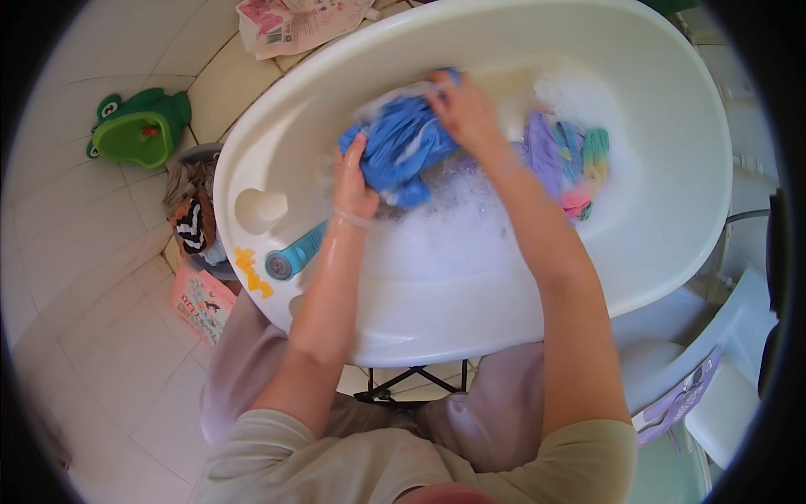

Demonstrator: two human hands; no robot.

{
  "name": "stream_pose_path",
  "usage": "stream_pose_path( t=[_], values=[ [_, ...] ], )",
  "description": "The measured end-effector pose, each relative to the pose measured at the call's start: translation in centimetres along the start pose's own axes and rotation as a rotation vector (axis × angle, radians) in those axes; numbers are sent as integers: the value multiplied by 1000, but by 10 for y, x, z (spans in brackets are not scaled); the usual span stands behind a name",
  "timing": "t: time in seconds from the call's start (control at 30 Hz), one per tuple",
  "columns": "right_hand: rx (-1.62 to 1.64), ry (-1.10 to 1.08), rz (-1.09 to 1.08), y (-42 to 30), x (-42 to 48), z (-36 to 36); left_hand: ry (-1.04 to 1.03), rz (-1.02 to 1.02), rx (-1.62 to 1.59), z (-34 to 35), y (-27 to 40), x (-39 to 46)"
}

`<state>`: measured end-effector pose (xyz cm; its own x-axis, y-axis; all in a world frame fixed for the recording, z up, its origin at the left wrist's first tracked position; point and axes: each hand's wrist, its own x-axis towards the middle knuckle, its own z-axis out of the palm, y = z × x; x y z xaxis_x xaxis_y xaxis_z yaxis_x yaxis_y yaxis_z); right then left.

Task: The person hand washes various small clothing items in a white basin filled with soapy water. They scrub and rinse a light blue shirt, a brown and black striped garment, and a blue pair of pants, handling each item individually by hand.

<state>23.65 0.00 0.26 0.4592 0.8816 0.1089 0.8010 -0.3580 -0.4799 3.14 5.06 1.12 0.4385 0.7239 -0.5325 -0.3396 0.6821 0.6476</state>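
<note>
A wet blue cloth garment (403, 135) is bunched between my two hands above the soapy water in a white plastic tub (441, 315). My left hand (356, 176) grips its left edge, thumb on top, with a clear band around the wrist. Slightly blurred, my right hand (463, 113) holds the garment's upper right edge, where a bit of blue cloth shows at the fingers. White suds (441, 239) float below the garment. To the right of my right forearm, a purple garment (543, 151) and a multicoloured cloth (594, 157) lie in the foam.
A teal tube (296, 255) lies on the tub's left ledge, partly behind my left forearm. Left of the tub are a green frog-shaped potty (141, 129) and a grey basin (217, 268) of clothes. A printed pouch (302, 25) lies behind the rim. A purple-and-white package (680, 397) is at lower right.
</note>
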Motion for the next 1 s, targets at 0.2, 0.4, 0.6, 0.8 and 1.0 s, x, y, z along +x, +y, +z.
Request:
stream_pose_path(
  t=[0.2,0.4,0.6,0.8,1.0],
  values=[
    [-314,206,82,-5,-33,9,368,-89,479,-13,-10,-4],
    [549,-387,-14,-92,-52,14,-203,-217,-1,-59,-10,42],
    [278,-313,-174,-127,-48,-9,-164,-411,-434,-3,1,5],
    [537,342,98,-29,-6,-26,64,-152,74,20,10,-7],
    [1422,695,538,-18,19,-58,157,544,1137,-28,30,-3]
  ],
)
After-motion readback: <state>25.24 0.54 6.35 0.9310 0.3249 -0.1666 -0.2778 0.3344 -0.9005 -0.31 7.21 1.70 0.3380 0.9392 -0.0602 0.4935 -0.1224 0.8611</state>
